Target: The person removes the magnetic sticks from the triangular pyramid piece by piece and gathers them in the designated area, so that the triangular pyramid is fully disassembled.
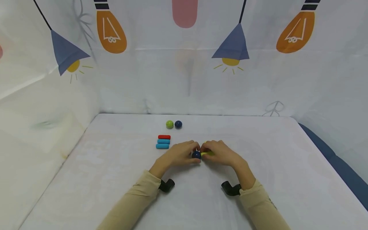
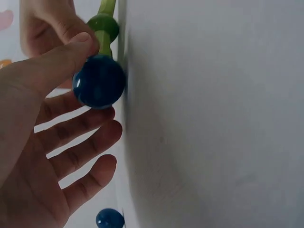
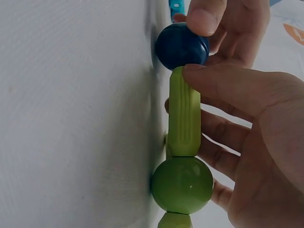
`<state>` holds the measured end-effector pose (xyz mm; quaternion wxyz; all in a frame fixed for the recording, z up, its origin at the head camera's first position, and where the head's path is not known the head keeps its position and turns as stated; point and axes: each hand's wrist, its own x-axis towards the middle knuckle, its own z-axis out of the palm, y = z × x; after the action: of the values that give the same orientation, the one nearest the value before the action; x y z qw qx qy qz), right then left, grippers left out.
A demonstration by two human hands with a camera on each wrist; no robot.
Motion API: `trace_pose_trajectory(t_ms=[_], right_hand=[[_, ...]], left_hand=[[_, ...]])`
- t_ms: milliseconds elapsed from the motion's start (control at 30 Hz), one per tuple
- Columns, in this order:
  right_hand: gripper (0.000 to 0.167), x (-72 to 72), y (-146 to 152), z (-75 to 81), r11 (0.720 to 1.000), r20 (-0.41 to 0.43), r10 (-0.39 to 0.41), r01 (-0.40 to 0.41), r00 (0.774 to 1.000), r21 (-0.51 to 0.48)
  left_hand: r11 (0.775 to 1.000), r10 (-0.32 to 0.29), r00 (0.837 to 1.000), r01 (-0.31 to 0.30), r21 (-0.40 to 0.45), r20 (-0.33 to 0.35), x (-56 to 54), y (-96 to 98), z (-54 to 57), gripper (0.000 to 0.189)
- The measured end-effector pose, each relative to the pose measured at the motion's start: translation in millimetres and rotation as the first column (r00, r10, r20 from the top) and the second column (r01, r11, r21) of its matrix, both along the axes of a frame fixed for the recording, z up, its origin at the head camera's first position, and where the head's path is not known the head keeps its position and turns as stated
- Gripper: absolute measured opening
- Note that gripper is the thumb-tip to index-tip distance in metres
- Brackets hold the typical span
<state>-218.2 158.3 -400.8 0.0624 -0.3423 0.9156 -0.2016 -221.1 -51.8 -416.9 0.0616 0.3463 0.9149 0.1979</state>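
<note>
Your left hand (image 1: 178, 156) pinches the dark blue ball (image 1: 196, 155) between thumb and fingers; your right hand (image 1: 220, 153) grips the green rod (image 3: 184, 114) — rod end touching the ball, a green ball (image 3: 182, 184) at its other end. All sit mid-table on the white cloth (image 1: 115, 179). Farther back lie a red bar (image 1: 164, 137), two blue bars (image 1: 163, 143), and a green-and-blue ball pair (image 1: 173, 124). The backdrop (image 1: 184, 64) is a lamp-print sheet.
</note>
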Motion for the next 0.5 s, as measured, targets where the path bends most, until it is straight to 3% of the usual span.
trace_pose_trajectory(t_ms=[233,500], right_hand=[[0.015,-0.1,-0.4,-1.2,1.000,-0.018,0.012,-0.012,1.000,0.003],[0.015,-1.0,-0.6,-2.4,1.000,-0.023,0.027,-0.028,0.999,-0.012]], left_hand=[[1.000,0.017,1.000,-0.017,0.004,-0.025,2.8,3.7,-0.2,0.032],[1.000,-0.011,0.999,0.012,0.016,-0.037,1.1,1.7,-0.4,0.029]])
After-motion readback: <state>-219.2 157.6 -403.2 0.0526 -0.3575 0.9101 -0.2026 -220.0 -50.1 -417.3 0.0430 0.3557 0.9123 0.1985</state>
